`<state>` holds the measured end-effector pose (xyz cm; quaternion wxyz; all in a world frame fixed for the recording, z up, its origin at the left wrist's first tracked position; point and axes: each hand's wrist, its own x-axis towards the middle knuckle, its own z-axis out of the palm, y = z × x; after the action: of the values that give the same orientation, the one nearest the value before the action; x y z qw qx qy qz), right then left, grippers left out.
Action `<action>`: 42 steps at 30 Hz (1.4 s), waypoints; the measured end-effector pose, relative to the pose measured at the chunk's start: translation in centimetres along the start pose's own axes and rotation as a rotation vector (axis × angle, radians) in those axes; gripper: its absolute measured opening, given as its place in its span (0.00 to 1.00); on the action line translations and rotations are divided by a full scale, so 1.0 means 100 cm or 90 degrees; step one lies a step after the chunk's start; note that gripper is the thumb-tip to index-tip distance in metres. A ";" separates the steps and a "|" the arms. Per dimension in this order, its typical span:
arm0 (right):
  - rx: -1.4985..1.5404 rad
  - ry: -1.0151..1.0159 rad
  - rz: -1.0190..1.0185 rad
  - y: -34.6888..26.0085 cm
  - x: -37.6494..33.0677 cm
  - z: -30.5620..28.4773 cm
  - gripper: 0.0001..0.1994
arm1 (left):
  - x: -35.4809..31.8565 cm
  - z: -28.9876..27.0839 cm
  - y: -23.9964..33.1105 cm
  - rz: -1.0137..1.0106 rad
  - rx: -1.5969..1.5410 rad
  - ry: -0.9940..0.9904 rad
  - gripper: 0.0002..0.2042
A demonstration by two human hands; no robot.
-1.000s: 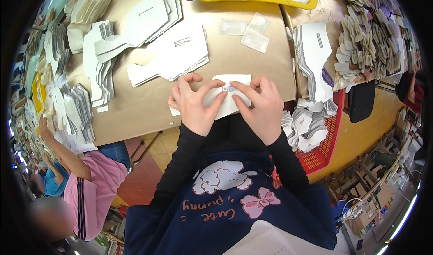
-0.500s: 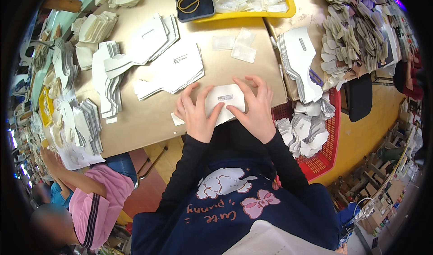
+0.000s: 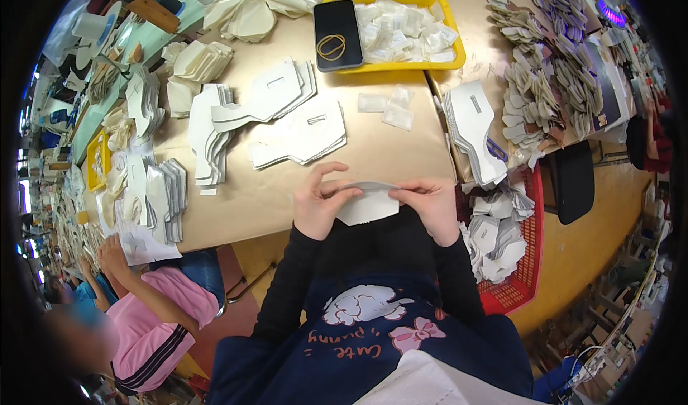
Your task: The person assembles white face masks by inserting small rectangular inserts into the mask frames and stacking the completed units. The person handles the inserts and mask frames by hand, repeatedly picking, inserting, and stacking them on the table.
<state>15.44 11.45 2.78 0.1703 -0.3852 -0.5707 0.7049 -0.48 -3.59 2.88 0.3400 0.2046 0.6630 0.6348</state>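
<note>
Between my two hands, at the table's near edge, a small white cut piece [image 3: 369, 208] is tilted up and slightly bowed along its top edge. My left hand [image 3: 315, 208] is closed on its left end between thumb and fingers. At the other end my right hand [image 3: 433, 210] pinches the upper right corner. No label shows on the side facing me. Just beyond lies a stack of white cut pieces with slots [image 3: 309, 134]. A few translucent labels [image 3: 398, 109] rest on the brown tabletop [image 3: 373, 140].
A yellow tray [image 3: 459, 59] holds many labels; a black phone [image 3: 338, 29] with a rubber band [image 3: 330, 48] lies across its left side. More white stacks [image 3: 211, 129] stand left, another [image 3: 469, 115] right. A red basket [image 3: 530, 269] sits lower right. A person in pink [image 3: 154, 326] works at left.
The white piece lay flat with a printed label facing up; now it is tilted up, and the label is out of sight. Both hands went from spread fingers to pinching its ends. The view shifted.
</note>
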 end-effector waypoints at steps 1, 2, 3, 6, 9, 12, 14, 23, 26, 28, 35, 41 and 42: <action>0.004 0.052 0.003 -0.004 0.005 -0.006 0.04 | 0.009 -0.011 0.007 -0.018 0.200 0.077 0.15; 0.017 0.089 -0.008 -0.006 0.010 -0.014 0.04 | 0.023 -0.029 0.017 -0.006 0.208 0.132 0.13; 0.026 0.138 -0.069 -0.009 0.017 -0.026 0.04 | 0.036 -0.047 0.028 0.020 0.124 0.180 0.12; 0.074 0.127 -0.084 0.003 0.027 -0.041 0.06 | 0.071 -0.096 0.059 0.192 0.146 0.131 0.14; -0.028 0.079 -0.087 0.029 0.029 -0.034 0.06 | 0.117 -0.111 0.068 0.290 0.163 0.072 0.14; -0.279 0.189 -0.235 0.054 0.033 -0.006 0.05 | 0.157 -0.113 0.061 0.336 0.350 0.176 0.18; -0.325 0.239 -0.319 0.059 0.031 0.003 0.04 | 0.167 -0.111 0.052 0.444 0.565 0.295 0.19; -0.428 0.225 -0.382 0.016 0.065 0.004 0.09 | 0.044 -0.008 -0.048 0.298 0.283 0.073 0.12; -0.550 0.298 -0.486 0.012 0.094 0.006 0.13 | 0.041 -0.007 -0.054 0.350 0.408 0.042 0.12; -0.574 0.295 -0.466 0.015 0.106 0.010 0.16 | 0.043 -0.009 -0.054 0.277 0.335 0.031 0.12; -0.439 0.216 -0.442 0.026 0.102 0.001 0.09 | 0.045 -0.009 -0.056 0.312 0.363 0.029 0.13; -0.359 0.047 -0.419 0.020 0.096 0.006 0.05 | 0.051 0.028 -0.052 0.135 0.075 -0.008 0.14; -0.364 0.037 -0.459 0.020 0.093 0.007 0.05 | 0.055 0.036 -0.052 0.103 0.005 -0.024 0.15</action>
<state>9.29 16.77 -2.27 0.3072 -0.2132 -0.8347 0.4042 -0.84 2.23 -3.15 0.2992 0.2705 0.6403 0.6537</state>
